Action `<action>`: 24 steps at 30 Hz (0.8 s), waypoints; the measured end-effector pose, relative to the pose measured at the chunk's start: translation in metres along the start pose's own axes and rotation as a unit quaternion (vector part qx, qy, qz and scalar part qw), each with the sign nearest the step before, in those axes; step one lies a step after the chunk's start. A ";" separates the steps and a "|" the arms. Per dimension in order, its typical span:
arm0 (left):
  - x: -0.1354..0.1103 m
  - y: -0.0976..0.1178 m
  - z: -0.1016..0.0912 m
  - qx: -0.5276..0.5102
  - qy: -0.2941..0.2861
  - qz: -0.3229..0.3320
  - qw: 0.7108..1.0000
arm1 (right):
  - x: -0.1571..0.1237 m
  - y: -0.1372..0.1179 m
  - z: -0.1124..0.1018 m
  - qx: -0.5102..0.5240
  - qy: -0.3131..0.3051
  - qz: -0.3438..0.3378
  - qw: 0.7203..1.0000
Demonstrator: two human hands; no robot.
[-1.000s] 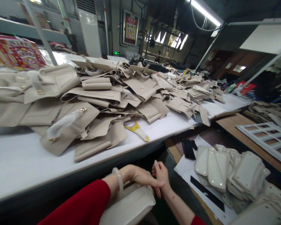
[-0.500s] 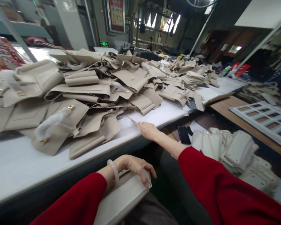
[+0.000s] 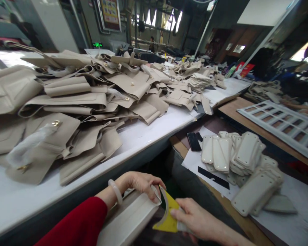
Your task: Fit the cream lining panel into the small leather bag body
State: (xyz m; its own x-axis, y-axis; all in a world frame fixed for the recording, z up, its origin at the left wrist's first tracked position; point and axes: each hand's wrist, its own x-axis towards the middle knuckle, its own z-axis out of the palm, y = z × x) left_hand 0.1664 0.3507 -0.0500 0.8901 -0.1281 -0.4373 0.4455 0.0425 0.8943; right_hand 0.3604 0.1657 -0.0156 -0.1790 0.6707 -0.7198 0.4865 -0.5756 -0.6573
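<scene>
My left hand point(image 3: 138, 182) is closed over the top edge of a cream leather bag panel point(image 3: 129, 220) resting in my lap at the bottom centre. A pale bangle sits on that wrist. My right hand point(image 3: 199, 222) grips a yellow curved scraper tool point(image 3: 169, 213) by its white handle, with the blade's tip close to the panel's end. A heap of beige leather bag pieces point(image 3: 92, 99) with gold clasps covers the white table point(image 3: 149, 131) just beyond my hands.
To the right, stacks of cream oblong leather pieces point(image 3: 236, 153) lie on white paper over a wooden bench, beside a black phone point(image 3: 193, 140). A white slotted frame point(image 3: 279, 124) lies further right. A person stands far back in the workshop.
My right hand reached to the white table, picked up the yellow tool and brought it back down beside the panel. The left hand has stayed on the panel.
</scene>
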 end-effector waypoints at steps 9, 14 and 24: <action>-0.006 0.008 0.001 0.057 0.034 -0.006 0.998 | 0.011 -0.014 0.012 0.013 0.016 0.020 1.000; -0.006 0.007 0.001 0.058 0.040 -0.015 0.997 | 0.012 -0.012 0.015 0.016 0.015 0.018 1.000; -0.008 0.004 0.002 0.061 0.065 -0.018 0.996 | 0.016 -0.021 0.023 0.062 -0.006 0.058 0.996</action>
State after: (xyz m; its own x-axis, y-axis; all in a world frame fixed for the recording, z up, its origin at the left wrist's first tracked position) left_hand 0.1612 0.3497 -0.0425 0.8823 0.0021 -0.4707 0.4693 -0.0807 0.8793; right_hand 0.3273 0.1782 -0.0184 -0.1391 0.5913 -0.7944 0.3956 -0.7022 -0.5920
